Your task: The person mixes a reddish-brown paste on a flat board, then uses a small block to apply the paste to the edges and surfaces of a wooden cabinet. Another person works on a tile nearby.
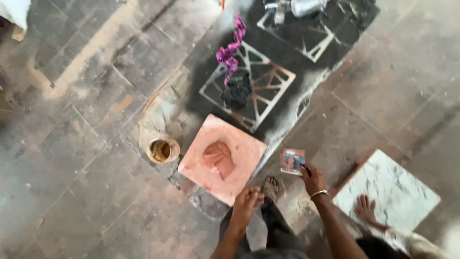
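My left hand (247, 201) hovers with its fingers curled closed at the near corner of a pink square slab (239, 144). The slab lies on the floor and carries a mound of reddish paste (218, 159) in its middle. My right hand (314, 178), with a bangle on the wrist, pinches a small dark object (306, 169). Its tip is at the edge of a small square card with blue and pink marks (292, 160), which lies on the floor just right of the slab. Whether my left hand holds anything is not visible.
A small round pot (163, 150) stands left of the slab. Beyond it are sprayed black stencil patterns (268, 79), a purple cloth (230, 48), a black lump (236, 91) and a metal can (306, 5). A bare foot (365, 208) rests on a white marble slab (397, 192) at right.
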